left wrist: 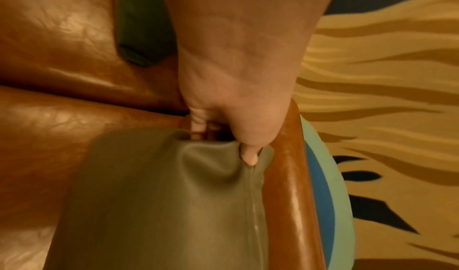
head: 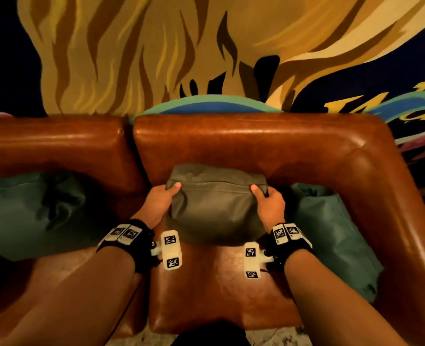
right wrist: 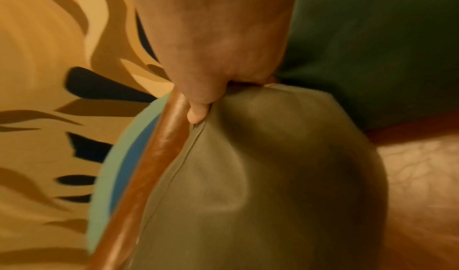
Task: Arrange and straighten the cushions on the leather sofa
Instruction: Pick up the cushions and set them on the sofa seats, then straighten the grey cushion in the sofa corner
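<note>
Three cushions sit on the leather sofa (head: 256, 143): one olive cushion (head: 216, 208) between both hands, two teal cushions (head: 26, 211) outside them. Left hand (head: 160, 203) and right hand (head: 268, 206) pinch its top corners, fingers (left wrist: 249, 156) curled, against the backrest.

Both hands (head: 160, 201) (head: 268, 204) forward, grip curled, thumbs uppermost

Olive cushion (head: 216, 208) upright against brown leather sofa (head: 256, 143) backrest.

The light is warm, orange and a bit dim. Shiny white streaks glow on top of the leather sofa (head: 243, 132). The head picture bends at its edges (the sofa back looks curved). Both wrist pictures are soft and smeared, mostly near the sides.
</note>
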Action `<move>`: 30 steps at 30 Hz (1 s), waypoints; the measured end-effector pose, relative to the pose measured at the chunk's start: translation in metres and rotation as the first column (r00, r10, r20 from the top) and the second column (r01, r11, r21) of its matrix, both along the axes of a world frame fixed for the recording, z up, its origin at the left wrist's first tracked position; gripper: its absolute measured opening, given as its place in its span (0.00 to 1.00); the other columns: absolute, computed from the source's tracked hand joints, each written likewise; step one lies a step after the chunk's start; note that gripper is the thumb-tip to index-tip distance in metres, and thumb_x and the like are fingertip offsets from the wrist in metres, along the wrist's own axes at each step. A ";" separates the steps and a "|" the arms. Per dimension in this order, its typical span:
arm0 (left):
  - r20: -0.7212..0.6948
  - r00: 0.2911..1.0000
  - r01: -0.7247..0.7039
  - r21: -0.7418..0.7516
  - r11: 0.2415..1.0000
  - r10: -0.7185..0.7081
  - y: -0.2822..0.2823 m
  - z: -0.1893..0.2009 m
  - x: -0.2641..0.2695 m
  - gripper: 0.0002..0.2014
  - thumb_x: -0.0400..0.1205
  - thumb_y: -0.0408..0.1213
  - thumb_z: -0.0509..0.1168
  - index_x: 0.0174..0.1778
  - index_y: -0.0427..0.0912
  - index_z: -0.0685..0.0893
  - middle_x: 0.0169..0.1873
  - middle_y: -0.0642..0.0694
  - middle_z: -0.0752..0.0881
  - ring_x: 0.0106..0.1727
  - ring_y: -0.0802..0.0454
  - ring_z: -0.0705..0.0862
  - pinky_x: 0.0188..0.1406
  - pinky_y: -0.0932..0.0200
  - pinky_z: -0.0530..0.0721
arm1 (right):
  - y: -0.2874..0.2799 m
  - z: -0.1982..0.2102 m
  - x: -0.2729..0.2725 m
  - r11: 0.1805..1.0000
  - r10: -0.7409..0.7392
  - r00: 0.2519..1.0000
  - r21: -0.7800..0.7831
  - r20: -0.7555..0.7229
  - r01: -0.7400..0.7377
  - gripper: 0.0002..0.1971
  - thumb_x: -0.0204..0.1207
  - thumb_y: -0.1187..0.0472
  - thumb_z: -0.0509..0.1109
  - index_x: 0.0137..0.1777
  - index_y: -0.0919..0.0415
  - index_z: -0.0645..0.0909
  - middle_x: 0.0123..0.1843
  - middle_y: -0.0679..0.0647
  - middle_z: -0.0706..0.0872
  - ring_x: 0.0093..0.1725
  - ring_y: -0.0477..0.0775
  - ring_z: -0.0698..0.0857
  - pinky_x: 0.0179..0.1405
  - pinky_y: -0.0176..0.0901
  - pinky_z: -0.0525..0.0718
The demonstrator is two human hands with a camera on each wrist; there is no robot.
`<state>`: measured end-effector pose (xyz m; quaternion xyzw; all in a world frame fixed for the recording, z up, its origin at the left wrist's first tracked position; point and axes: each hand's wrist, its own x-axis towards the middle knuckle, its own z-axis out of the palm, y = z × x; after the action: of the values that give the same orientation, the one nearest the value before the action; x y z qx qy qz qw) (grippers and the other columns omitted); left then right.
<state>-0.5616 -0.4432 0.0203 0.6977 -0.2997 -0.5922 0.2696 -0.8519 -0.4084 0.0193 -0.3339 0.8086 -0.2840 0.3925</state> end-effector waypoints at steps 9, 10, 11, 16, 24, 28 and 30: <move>0.221 0.970 -0.109 0.020 0.994 0.102 -0.005 -0.026 0.012 0.35 0.79 0.53 0.70 0.79 0.41 0.72 0.70 0.40 0.82 0.69 0.37 0.82 0.71 0.40 0.80 | 0.005 0.016 0.009 0.989 0.130 0.976 0.092 -0.178 -0.115 0.28 0.79 0.61 0.71 0.79 0.56 0.70 0.71 0.65 0.79 0.69 0.71 0.80 0.69 0.62 0.79; 0.217 0.968 -0.129 -0.009 0.992 0.128 -0.002 -0.016 0.015 0.37 0.80 0.50 0.71 0.83 0.41 0.66 0.72 0.40 0.80 0.69 0.38 0.81 0.71 0.41 0.80 | 0.003 0.025 0.017 0.983 0.175 0.950 0.092 -0.258 -0.156 0.28 0.79 0.61 0.70 0.79 0.54 0.70 0.72 0.65 0.77 0.70 0.72 0.78 0.69 0.63 0.79; 0.201 0.968 -0.152 -0.019 0.988 0.152 0.003 -0.005 0.019 0.36 0.82 0.48 0.70 0.84 0.42 0.64 0.70 0.38 0.81 0.66 0.37 0.83 0.67 0.42 0.83 | 0.000 0.034 0.027 0.975 0.222 0.922 0.076 -0.317 -0.208 0.27 0.79 0.61 0.70 0.78 0.54 0.71 0.73 0.65 0.75 0.71 0.71 0.77 0.70 0.63 0.78; 0.092 0.973 -0.213 0.001 0.977 0.212 0.052 0.048 0.080 0.09 0.88 0.39 0.62 0.62 0.44 0.82 0.46 0.43 0.83 0.37 0.51 0.80 0.32 0.59 0.79 | -0.030 0.077 0.126 0.867 0.470 0.852 -0.064 -0.231 -0.495 0.23 0.79 0.65 0.69 0.74 0.55 0.78 0.70 0.62 0.80 0.69 0.65 0.80 0.70 0.55 0.79; 0.259 0.851 -0.454 -0.078 0.888 0.458 0.203 0.115 0.290 0.06 0.86 0.35 0.64 0.54 0.43 0.86 0.44 0.43 0.84 0.34 0.53 0.80 0.24 0.67 0.78 | -0.022 0.136 0.389 0.504 0.842 0.533 -0.230 -0.085 -0.833 0.19 0.78 0.68 0.68 0.69 0.57 0.81 0.51 0.54 0.85 0.51 0.58 0.85 0.62 0.51 0.83; 0.257 0.686 -0.675 -0.125 0.727 0.681 0.281 0.120 0.395 0.07 0.85 0.31 0.64 0.56 0.38 0.85 0.42 0.40 0.85 0.36 0.50 0.82 0.23 0.66 0.79 | -0.002 0.140 0.522 0.292 0.940 0.327 -0.259 -0.102 -0.921 0.18 0.78 0.67 0.69 0.67 0.56 0.82 0.51 0.56 0.88 0.51 0.58 0.86 0.56 0.46 0.82; 0.260 0.608 -0.742 -0.149 0.654 0.750 0.314 0.111 0.452 0.10 0.84 0.31 0.65 0.58 0.34 0.86 0.45 0.38 0.88 0.41 0.47 0.84 0.33 0.61 0.82 | 0.009 0.130 0.596 0.170 0.970 0.209 -0.267 -0.125 -0.949 0.17 0.78 0.67 0.68 0.66 0.56 0.82 0.50 0.56 0.87 0.46 0.57 0.84 0.52 0.50 0.83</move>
<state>-0.1092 -0.1290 0.1313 0.8363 -0.0270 -0.3094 0.4518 -0.2558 -0.3993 0.1494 -0.8089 0.3528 -0.0996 0.4596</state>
